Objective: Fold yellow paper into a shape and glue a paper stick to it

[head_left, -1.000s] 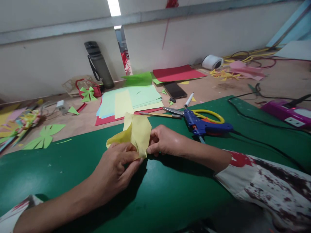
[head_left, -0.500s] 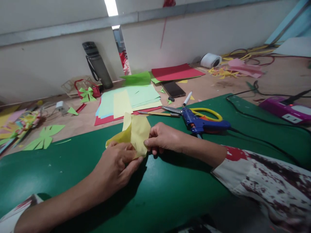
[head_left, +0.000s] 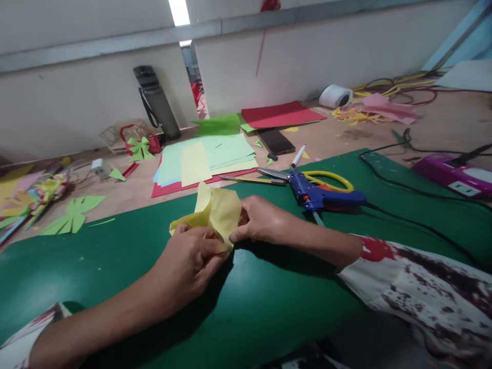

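Note:
A folded piece of pale yellow paper (head_left: 217, 212) is held just above the green cutting mat (head_left: 115, 256). My left hand (head_left: 188, 264) pinches its lower edge from below, fingers closed on the paper. My right hand (head_left: 261, 223) grips the paper's right side with thumb and fingers pressed together. Part of the paper sticks up between the two hands.
A blue glue gun (head_left: 319, 197) with its black cord lies right of my hands, beside yellow-handled scissors (head_left: 307, 177). A stack of coloured paper sheets (head_left: 203, 159), a phone (head_left: 275, 142), a marker (head_left: 299, 157), a dark bottle (head_left: 156, 102), green paper cut-outs (head_left: 71, 215) and a purple power strip (head_left: 453, 177) lie around.
Both hands have kept their grip on the yellow paper, shifting it slightly; its top flap is folded a little lower. Nothing else has moved.

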The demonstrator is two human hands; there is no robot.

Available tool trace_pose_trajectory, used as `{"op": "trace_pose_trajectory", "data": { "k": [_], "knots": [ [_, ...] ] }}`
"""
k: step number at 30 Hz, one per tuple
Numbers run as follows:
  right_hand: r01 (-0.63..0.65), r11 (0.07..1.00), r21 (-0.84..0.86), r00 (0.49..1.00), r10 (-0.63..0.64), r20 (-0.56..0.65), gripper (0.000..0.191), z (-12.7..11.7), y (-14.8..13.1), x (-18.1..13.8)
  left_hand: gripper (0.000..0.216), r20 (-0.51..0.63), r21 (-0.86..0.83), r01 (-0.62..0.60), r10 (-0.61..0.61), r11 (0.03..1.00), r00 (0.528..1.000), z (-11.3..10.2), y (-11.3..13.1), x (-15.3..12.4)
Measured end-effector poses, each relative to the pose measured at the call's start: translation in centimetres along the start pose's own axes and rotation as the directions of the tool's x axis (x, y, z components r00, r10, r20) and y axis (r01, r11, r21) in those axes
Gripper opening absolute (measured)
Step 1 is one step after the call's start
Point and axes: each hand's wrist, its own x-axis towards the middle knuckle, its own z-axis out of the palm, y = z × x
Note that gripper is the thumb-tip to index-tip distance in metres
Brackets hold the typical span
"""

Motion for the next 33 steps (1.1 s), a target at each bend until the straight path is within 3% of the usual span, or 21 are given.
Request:
{"op": "trace_pose_trajectory", "data": {
  "k": [8, 11, 13, 16, 19, 21, 25, 27, 30, 33],
  "knots": [
    [0.025, 0.977, -0.212, 0.991, -0.053, -0.125, 0.061, 0.0, -0.5, -0.5, 0.023, -0.071, 0.074, -0.045, 0.05, 0.996, 0.996, 0.3, -0.1, 0.1],
    [0.019, 0.935, -0.354, 0.979, -0.09, -0.185, 0.083, 0.1, -1.1, -0.8, 0.025, -0.096, 0.112, -0.058, 0.069, 0.992, 0.993, 0.3, 0.1, 0.1],
    [-0.007, 0.876, -0.482, 0.963, -0.125, -0.241, 0.086, 0.2, -1.5, -1.2, 0.026, -0.088, 0.129, -0.042, 0.053, 0.991, 0.995, 0.2, 0.2, 0.2],
    [-0.028, 0.777, -0.628, 0.931, -0.208, -0.298, 0.08, 0.3, -2.0, -1.7, 0.024, -0.044, 0.12, 0.002, 0.003, 0.993, 0.999, 0.1, 0.4, 0.5],
    [0.034, 0.721, -0.692, 0.908, -0.311, -0.28, 0.075, 0.4, -2.0, -2.1, 0.023, 0.003, 0.101, 0.049, -0.05, 0.994, 0.999, 0.1, 0.5, 0.9],
    [0.113, 0.717, -0.688, 0.885, -0.388, -0.258, 0.065, 0.3, -1.9, -2.3, 0.022, 0.011, 0.096, 0.086, -0.088, 0.992, 0.996, -0.1, 0.6, 1.2],
    [0.388, 0.697, -0.603, 0.763, -0.61, -0.215, 0.021, -0.4, -2.6, -3.0, 0.012, -0.028, 0.068, 0.1, -0.098, 0.993, 0.995, -0.7, 0.4, 1.7],
    [0.469, 0.708, -0.528, 0.783, -0.61, -0.122, 0.015, -0.7, -3.1, -3.4, 0.004, -0.074, 0.018, 0.118, -0.116, 0.993, 0.99, -0.9, 0.1, 1.9],
    [0.437, 0.765, -0.472, 0.865, -0.501, -0.012, 0.02, -0.5, -3.4, -3.5, 0.022, -0.137, -0.04, 0.154, -0.158, 0.987, 0.978, -0.6, -0.4, 2.2],
    [0.391, 0.789, -0.474, 0.903, -0.429, 0.03, 0.02, -0.1, -3.1, -2.9, 0.047, -0.154, -0.072, 0.136, -0.146, 0.988, 0.977, -0.5, -0.4, 2.2]
  ]
}}
